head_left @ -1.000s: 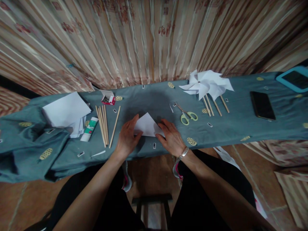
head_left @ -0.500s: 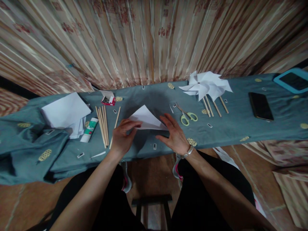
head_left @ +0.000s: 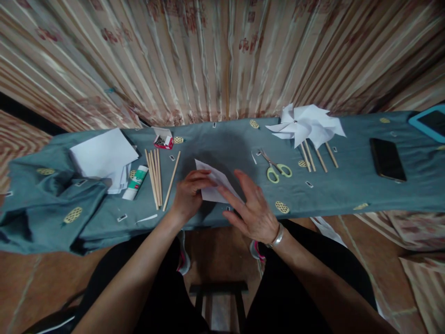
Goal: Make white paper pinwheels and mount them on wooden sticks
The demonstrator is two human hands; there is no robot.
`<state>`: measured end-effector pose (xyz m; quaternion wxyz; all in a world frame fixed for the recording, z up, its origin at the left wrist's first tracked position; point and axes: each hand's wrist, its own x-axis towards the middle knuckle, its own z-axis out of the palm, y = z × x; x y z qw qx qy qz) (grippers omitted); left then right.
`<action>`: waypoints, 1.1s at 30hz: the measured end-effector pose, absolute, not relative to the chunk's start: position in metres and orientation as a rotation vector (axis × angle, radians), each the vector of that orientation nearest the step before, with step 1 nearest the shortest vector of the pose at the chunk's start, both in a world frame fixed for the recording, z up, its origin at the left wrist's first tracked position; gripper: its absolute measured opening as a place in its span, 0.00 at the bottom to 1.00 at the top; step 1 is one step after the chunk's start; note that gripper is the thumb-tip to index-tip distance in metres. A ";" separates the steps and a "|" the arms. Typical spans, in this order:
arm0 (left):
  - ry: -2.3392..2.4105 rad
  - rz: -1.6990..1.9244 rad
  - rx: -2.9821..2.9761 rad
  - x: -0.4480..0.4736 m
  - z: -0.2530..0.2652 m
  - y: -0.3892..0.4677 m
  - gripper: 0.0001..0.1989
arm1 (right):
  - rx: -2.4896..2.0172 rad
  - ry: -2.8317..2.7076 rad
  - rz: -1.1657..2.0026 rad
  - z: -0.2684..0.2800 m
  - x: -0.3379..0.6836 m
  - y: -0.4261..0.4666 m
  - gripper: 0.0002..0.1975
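A white sheet of paper (head_left: 214, 191) is held up, tilted, over the middle of the cloth. My left hand (head_left: 189, 192) pinches its left side, fingers closed on the edge. My right hand (head_left: 255, 211) is at the paper's right side with fingers spread; one fingertip reaches over the sheet, and whether it touches is unclear. Scissors (head_left: 276, 168) with green handles lie right of the hands. Left of them are a single wooden stick (head_left: 171, 181) and a group of several more sticks (head_left: 155, 178).
Paper pinwheels (head_left: 308, 124) on sticks lie at the back right, with a phone (head_left: 387, 159) and a blue-framed tablet (head_left: 431, 123) beyond. At left are a paper stack (head_left: 102, 153), a glue tube (head_left: 135, 182) and a small red box (head_left: 163, 140). Curtains (head_left: 208, 60) hang behind.
The paper has turned from lying nearly flat to a steeper tilt. My right hand has shifted slightly nearer me, its fingers now spread over the sheet. The whole view has moved a little.
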<state>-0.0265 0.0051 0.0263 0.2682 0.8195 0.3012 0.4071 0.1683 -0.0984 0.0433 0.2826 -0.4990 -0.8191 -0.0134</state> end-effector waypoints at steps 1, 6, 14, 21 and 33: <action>0.760 1.105 2.201 -0.024 0.026 0.003 0.15 | -1.324 -2.181 -0.029 0.044 0.168 -0.099 0.29; 0.644 1.033 2.109 -0.016 0.024 -0.004 0.14 | -1.404 -1.998 0.052 0.040 0.192 -0.090 0.29; 0.671 0.960 2.129 -0.024 0.014 -0.006 0.05 | -1.491 -2.183 -0.075 0.020 0.216 -0.083 0.17; 0.633 0.805 2.391 -0.047 0.009 -0.008 0.16 | -1.573 -2.262 0.057 0.013 0.210 -0.089 0.17; 0.842 0.556 2.842 -0.037 0.043 -0.050 0.10 | -1.588 -2.350 0.130 0.015 0.204 -0.082 0.18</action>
